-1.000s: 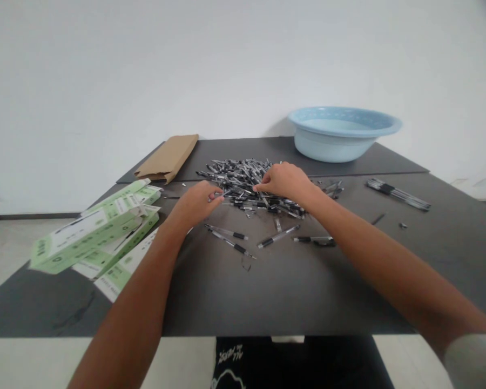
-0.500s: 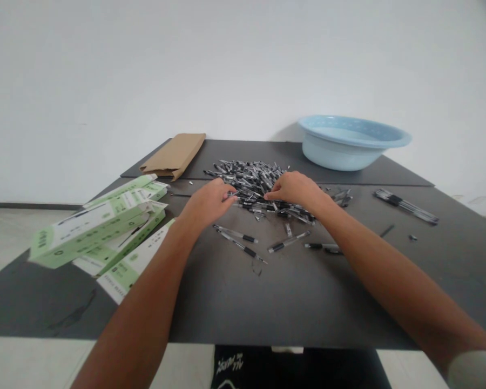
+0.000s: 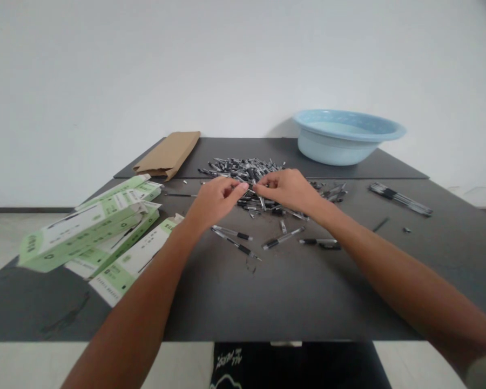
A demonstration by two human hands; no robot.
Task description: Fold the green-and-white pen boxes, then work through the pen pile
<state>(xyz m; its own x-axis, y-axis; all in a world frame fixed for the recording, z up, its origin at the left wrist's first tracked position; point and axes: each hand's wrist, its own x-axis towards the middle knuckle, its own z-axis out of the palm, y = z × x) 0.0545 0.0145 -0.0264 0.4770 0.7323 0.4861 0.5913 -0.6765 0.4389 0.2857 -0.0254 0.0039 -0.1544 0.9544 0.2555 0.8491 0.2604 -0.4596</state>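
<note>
While both hands [image 3: 216,199] [image 3: 289,188] nearly touch, pens [image 3: 249,166] lie heaped

Black garment [image 3: 308,367] with white lettering [image 3: 229,359]

Pen pile [image 3: 243,166] on table [image 3: 291,297]; boxes [image 3: 93,225] left, basin [image 3: 334,151] behind right.
</note>
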